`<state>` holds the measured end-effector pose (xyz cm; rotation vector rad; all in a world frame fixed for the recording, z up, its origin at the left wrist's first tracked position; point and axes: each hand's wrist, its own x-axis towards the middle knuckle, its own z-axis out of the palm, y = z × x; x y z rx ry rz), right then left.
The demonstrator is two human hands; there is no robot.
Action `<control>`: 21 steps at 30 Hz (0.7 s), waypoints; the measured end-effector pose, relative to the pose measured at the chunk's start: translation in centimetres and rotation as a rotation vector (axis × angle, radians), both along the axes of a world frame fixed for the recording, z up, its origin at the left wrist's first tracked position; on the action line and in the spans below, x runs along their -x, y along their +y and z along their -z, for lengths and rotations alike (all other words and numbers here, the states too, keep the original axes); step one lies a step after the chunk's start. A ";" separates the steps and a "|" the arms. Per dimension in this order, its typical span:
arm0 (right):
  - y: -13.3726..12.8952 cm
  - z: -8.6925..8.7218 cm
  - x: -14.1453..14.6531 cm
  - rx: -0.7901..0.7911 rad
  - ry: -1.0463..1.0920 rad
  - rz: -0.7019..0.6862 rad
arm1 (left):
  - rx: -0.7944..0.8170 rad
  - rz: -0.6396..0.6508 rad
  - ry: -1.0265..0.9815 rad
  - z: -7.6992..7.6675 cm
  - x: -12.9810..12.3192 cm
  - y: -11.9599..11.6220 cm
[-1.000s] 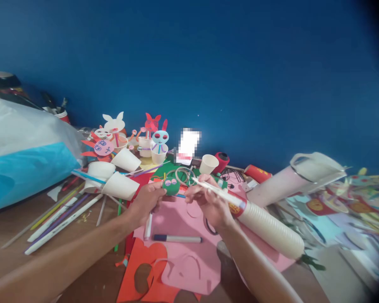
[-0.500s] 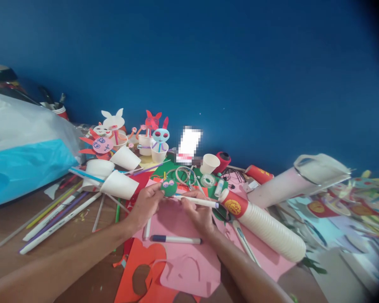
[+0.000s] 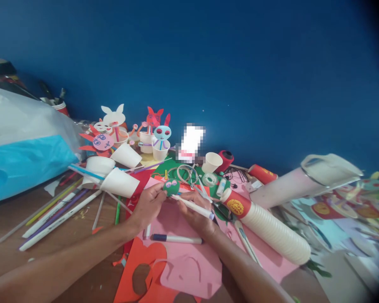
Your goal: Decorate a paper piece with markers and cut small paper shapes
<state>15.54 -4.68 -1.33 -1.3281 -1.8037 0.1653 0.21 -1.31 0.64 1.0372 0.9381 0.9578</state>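
Pinching a green paper disc (image 3: 171, 187) with stuck-on eyes at its lower edge: left hand (image 3: 148, 205), fingers pressed together, thumb contact hidden. Left of those fingers, white paper cups (image 3: 120, 182) lying tilted, loose straws (image 3: 60, 214) fanned out beyond. Just below the fingers, a capped marker (image 3: 177, 239) lying on pink paper (image 3: 192, 275). Between both sets of fingers, a white pen (image 3: 192, 206) angled at the disc, tip touching or just short of it, cannot tell which. On the right hand (image 3: 197, 216), fingers curled round the pen barrel, not spread. Right of those fingers, a long stack of nested paper cups (image 3: 271, 227). Disc likely light, thin, easy to bend: best held by the rim, away from the eyes. Pen likely stiff, a bit slick: best gripped mid-barrel.
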 end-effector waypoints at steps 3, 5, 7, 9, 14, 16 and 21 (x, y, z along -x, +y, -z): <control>0.0 -0.3 0.0 -0.003 -0.059 0.008 | -0.023 -0.017 0.009 0.2 -0.1 0.0; -0.1 -0.7 0.1 0.007 -0.096 0.008 | -0.037 -0.011 0.035 0.3 -0.1 -0.1; -0.1 -0.9 0.2 0.009 -0.120 0.008 | -0.043 0.003 0.050 0.4 0.0 -0.1; -0.1 -1.1 0.2 0.010 -0.127 0.005 | -0.041 0.003 0.049 0.4 0.0 -0.1; 0.0 -0.7 0.0 -0.003 -0.076 -0.045 | -0.037 0.006 0.078 0.4 0.1 -0.1; 0.0 -0.4 -0.1 -0.029 -0.050 -0.061 | -0.036 -0.001 0.083 0.4 0.1 -0.1; 0.0 0.0 -0.1 -0.024 -0.090 -0.052 | -0.033 0.013 0.055 0.4 0.1 -0.1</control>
